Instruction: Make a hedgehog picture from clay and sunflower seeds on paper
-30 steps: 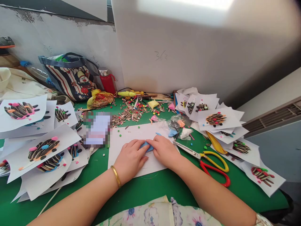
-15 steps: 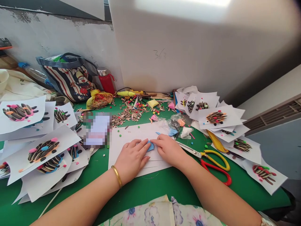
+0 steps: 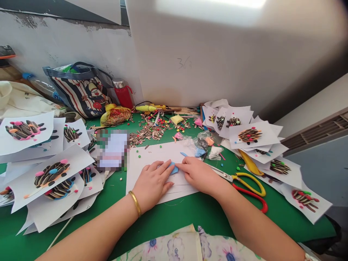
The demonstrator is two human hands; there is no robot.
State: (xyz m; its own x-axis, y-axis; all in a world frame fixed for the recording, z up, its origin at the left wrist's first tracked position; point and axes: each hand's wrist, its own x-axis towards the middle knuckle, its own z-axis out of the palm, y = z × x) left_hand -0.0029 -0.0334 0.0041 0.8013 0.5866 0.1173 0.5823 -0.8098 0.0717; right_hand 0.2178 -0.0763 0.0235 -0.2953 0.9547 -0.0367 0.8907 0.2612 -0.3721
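Spreading beneath the work, a smooth green tabletop (image 3: 190, 213) bears a thin, white paper sheet (image 3: 141, 157) with straight edges. Metal-bladed scissors (image 3: 231, 178) with looped yellow and red handles lie to its right. The left hand (image 3: 153, 185), unclenched, rests straight fingers over part of a flattened blue clay-like piece (image 3: 174, 169) on the sheet; the right hand (image 3: 201, 175) extends an index finger to its right edge, other fingers curled, their grip indeterminable. Beyond lies a slender blue sliver (image 3: 184, 154); small, round green balls (image 3: 139, 156) dot the sheet.

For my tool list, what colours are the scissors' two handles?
The farther handle is yellow, the nearer handle red; best seen in the head view.
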